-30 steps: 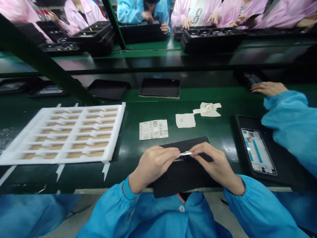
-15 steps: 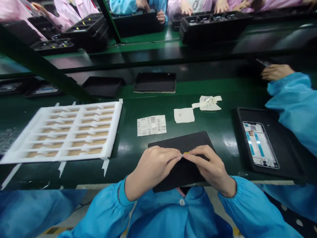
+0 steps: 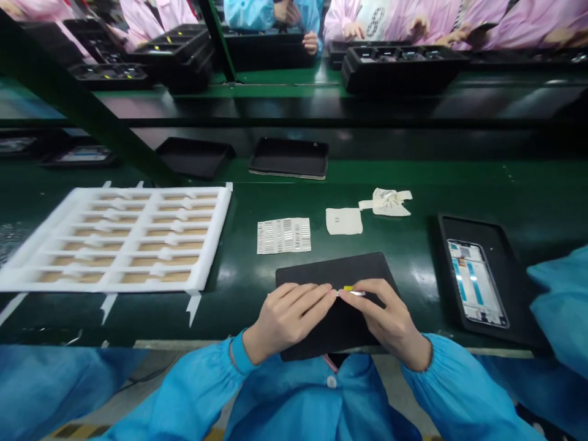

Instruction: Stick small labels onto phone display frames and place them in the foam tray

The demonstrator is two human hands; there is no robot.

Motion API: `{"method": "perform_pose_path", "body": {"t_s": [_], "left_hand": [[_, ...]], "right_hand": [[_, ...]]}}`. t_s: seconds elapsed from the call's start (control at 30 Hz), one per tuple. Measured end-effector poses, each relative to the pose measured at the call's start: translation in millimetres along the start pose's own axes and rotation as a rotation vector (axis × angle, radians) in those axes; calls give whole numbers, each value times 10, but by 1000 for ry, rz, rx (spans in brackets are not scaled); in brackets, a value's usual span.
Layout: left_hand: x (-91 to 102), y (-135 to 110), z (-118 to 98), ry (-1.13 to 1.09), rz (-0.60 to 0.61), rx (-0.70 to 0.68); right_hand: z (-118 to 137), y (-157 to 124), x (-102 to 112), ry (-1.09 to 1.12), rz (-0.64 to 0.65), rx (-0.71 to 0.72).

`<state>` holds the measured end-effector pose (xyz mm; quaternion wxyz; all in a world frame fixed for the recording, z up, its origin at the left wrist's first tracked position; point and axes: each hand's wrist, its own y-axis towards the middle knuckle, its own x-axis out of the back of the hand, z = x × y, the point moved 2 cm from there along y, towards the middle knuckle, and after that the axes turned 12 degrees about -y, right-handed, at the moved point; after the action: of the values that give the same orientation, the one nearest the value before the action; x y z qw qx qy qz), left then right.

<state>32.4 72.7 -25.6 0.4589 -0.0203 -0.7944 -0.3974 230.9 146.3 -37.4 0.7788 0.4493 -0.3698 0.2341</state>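
My left hand (image 3: 287,315) and my right hand (image 3: 388,318) meet fingertip to fingertip over a black mat (image 3: 333,272) at the near edge of the green bench. Between them they pinch a small silvery strip with a yellow tab (image 3: 350,291). Both hands have their fingers closed in a pinch on it. Just beyond the mat lies a white sheet of small barcode labels (image 3: 283,235). A blank white backing paper (image 3: 344,221) and a crumpled wad of peeled backing (image 3: 388,202) lie further back.
A white foam tray (image 3: 114,239) with slotted rows sits at the left. At the right a black tray (image 3: 487,278) holds a phone frame (image 3: 476,282), beside a co-worker's blue sleeve (image 3: 563,306). Two black trays (image 3: 289,158) rest on the belt; people in pink and blue coats work opposite.
The co-worker's hand at the far right has drawn back out of sight, leaving only the sleeve. My hands stay pinched together over the mat; the yellow tab shows more clearly now.
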Motion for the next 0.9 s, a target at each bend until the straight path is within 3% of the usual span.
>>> {"method": "perform_pose_path", "body": {"t_s": [0.23, 0.3, 0.37, 0.43, 0.47, 0.53, 0.63, 0.73, 0.9], "left_hand": [[27, 84, 12, 27, 26, 9], [21, 90, 71, -6, 45, 41], [25, 90, 212, -123, 95, 163], [41, 83, 421, -335, 161, 359], [53, 79, 534, -445, 187, 458], [74, 78, 742, -615, 223, 598], [67, 82, 968, -719, 238, 661], [-6, 55, 1084, -774, 280, 662], [-93, -2, 1149, -861, 274, 667]], "right_hand": [[10, 9, 93, 15, 110, 8], [12, 124, 160, 26, 65, -30], [-52, 358, 157, 69, -23, -148], [-176, 697, 4, 135, -63, -248], [-248, 889, -136, 171, -24, -255], [-403, 1256, -497, 183, 165, -234], [-601, 1616, -977, 35, 344, -179], [-677, 1691, -1206, -30, 402, -134], [-612, 1582, -1210, -117, 448, -68]]}}
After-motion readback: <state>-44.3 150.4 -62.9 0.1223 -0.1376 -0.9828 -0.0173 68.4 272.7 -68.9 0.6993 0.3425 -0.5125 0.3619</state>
